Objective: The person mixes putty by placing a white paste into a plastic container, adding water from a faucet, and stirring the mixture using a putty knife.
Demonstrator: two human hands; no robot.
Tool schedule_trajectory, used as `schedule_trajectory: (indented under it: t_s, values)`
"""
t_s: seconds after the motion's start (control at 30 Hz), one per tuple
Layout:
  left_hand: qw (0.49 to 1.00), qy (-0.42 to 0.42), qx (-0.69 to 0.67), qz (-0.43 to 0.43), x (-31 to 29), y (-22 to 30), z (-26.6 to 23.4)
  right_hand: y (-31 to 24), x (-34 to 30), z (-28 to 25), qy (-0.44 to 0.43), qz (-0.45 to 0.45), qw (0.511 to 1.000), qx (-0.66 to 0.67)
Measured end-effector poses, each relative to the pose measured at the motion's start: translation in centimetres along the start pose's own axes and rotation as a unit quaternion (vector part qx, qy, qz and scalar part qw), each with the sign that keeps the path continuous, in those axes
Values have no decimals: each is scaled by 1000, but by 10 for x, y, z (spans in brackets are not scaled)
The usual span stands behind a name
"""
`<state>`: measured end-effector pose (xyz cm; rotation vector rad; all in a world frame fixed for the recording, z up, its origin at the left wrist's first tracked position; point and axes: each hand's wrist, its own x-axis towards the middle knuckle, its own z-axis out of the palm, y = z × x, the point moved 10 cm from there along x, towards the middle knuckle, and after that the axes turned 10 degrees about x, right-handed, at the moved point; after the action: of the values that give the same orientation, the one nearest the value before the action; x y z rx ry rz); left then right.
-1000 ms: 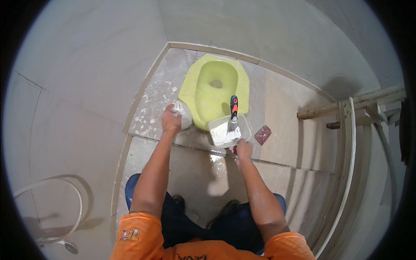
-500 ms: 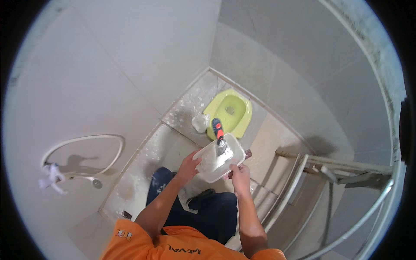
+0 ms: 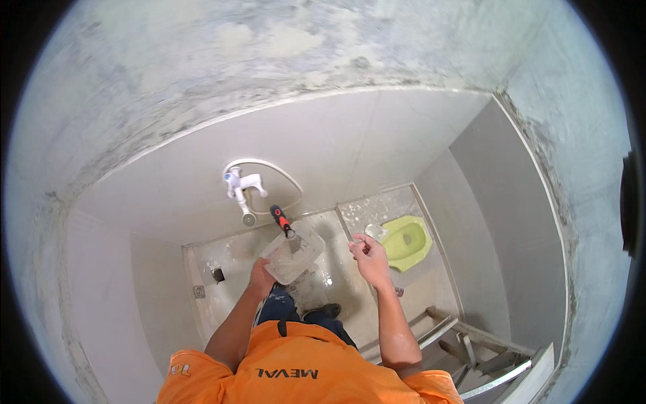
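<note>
My left hand (image 3: 261, 273) grips the near left edge of a clear plastic tub (image 3: 311, 250). A scraper (image 3: 281, 220) with a black and red handle leans in the tub. Its handle sticks out past the far rim and its metal blade rests inside, over some pale residue. My right hand (image 3: 370, 261) is apart from the tub, to its right, with the fingers curled and pinched together. Whatever they may hold is too small to make out. Beyond that hand, a yellow-green squat toilet (image 3: 418, 258) is set in the floor, with a whitish lump or dish (image 3: 374, 232) at its left edge.
A white tap (image 3: 237, 184) with a hose and shower head is fixed to the far wall. At the lower right stands a worn ladder-like frame (image 3: 471, 350). The tiled floor has a square dark hole (image 3: 218, 275) and a drain (image 3: 199, 291) at left. Bare plaster (image 3: 269, 54) tops the tiles.
The view has swung left and up, bringing the tap and upper plaster into sight. My right hand has let go of the tub, which my left hand alone now holds.
</note>
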<state>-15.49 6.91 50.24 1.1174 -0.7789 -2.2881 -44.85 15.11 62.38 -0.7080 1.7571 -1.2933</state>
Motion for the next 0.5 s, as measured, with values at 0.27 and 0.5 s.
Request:
schedule_trajectory:
  t_s: [0.27, 0.5]
  values:
    - [992, 88, -75, 53, -17, 35, -138, -83, 22, 198, -147, -93, 985, -14]
    - [982, 163, -86, 32, 40, 17, -257, -122, 85, 353, -142, -240, 954, -106]
